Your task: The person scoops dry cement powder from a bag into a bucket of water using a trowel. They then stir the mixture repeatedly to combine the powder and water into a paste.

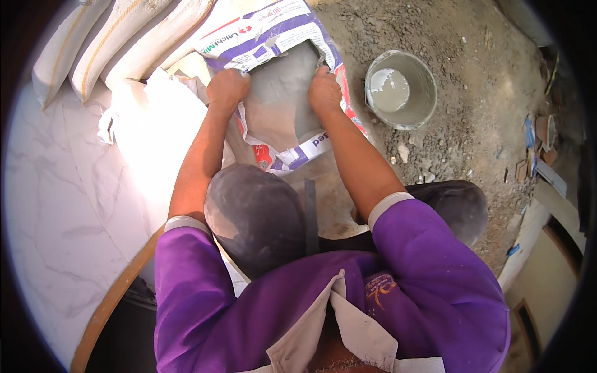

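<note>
An open paper bag (280, 43), white with purple and red print, lies in front of me with grey powder (280, 81) inside its torn opening. My left hand (227, 88) is closed on the bag's left edge, and my right hand (324, 90) grips its right edge near the torn flap. Just right of the bag stands a grey bucket (401, 112) with pale, milky liquid at the bottom.
Several woven white sacks (99, 43) are stacked at upper left beside a marble-patterned surface (68, 186) with a wooden edge. Rough, gravelly ground (448, 149) surrounds the bucket, with broken tile scraps (541, 137) at far right. My bent knee (255, 217) is below the bag.
</note>
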{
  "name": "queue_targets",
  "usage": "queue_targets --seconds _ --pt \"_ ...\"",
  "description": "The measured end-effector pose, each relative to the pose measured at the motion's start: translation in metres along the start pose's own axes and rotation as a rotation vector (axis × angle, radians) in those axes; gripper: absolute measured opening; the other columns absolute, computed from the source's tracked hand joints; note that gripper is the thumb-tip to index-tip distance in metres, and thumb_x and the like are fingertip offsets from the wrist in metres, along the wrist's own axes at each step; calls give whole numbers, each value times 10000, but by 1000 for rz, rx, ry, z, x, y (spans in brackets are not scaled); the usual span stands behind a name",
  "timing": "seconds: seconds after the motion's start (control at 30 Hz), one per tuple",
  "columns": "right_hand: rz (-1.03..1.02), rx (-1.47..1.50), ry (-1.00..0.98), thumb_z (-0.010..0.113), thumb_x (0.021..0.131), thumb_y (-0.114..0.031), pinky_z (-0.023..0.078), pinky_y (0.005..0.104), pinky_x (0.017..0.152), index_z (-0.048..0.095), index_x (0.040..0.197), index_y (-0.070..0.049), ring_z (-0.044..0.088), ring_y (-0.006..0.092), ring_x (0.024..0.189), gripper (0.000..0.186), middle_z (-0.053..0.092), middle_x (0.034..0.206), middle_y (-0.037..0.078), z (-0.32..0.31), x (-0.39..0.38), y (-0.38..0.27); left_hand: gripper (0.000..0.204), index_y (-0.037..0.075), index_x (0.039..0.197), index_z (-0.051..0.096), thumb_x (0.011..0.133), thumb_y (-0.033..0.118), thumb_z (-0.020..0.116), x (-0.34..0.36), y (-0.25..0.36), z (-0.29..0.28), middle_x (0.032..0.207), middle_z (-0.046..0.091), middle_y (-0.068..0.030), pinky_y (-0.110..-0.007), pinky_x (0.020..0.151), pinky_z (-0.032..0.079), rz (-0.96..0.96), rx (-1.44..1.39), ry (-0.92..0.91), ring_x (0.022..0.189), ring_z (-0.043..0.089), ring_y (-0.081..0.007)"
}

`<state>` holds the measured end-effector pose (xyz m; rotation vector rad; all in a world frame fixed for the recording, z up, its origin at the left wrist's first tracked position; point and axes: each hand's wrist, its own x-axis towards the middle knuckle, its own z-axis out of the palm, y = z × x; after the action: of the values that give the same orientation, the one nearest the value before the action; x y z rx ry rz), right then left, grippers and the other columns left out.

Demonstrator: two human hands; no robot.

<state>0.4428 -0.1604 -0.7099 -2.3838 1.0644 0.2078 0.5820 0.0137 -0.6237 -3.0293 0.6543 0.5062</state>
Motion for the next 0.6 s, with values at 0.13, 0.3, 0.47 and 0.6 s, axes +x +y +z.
queue_targets --seconds 0.13,0.3,0.47,0.6 --pt "-15 71 -156 423 975 -156 525 500 855 444 1170 14 646 437 991 260 614 1078 310 4 -8 15 414 -16 859 713 874 334 494 4 -6 9 909 691 -259 -491 776 531 79 -14 55 868 675 -412" --pt "-40 78 -275 433 964 -166 524 495 850 479 1163 3 641 444 991 265 620 1069 312 -1 -25 12 422 -19 857 706 893 338 483 11 -16 24 862 690 -246 -502 755 522 125 -26 133 822 667 -423" --pt "-36 34 -54 465 943 -182 512 501 867 512 1175 5 642 446 967 302 628 1042 305 -31 -14 26 425 -16 866 702 906 360 510 12 -17 27 847 684 -251 -510 755 515 153 -42 123 818 663 -426" --pt "-32 42 -102 514 939 -214 499 501 898 506 1205 15 631 447 1008 351 635 1064 297 -20 -9 22 434 -18 852 698 909 374 520 12 -16 28 838 681 -253 -515 756 511 161 -45 134 812 662 -427"
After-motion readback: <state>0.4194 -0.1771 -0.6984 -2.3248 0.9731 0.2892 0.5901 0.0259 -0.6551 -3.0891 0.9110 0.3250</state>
